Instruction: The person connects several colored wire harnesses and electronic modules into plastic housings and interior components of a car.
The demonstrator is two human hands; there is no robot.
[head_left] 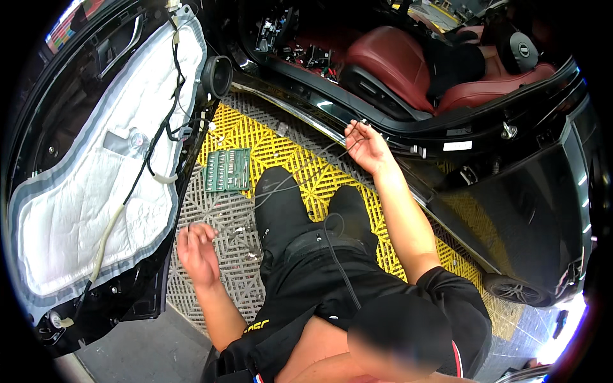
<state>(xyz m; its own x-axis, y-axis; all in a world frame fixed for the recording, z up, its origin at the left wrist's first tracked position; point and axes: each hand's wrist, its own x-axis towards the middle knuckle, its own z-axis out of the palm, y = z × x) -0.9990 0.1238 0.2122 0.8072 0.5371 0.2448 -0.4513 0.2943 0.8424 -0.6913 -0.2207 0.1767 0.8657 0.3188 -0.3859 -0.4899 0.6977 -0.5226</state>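
Right hand (pixel 368 150): grip pinching grey cable (pixel 279 186), apparently unsecured. Left hand (pixel 200 255): grip half-curled, contents cannot tell. Door (pixel 131 300): stripped to white lining (pixel 70 210).

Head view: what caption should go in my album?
Right hand holding thin cable beside a black car with red seats.

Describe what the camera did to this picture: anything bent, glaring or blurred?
In the head view, the black car door with white padding bows near the rim; corners go black; glare washes out the lower right; the glossy black body panel mirrors the yellow lattice floor; a patch by the lower edge is blurred; the green rectangular bit case looks fairly sharp.
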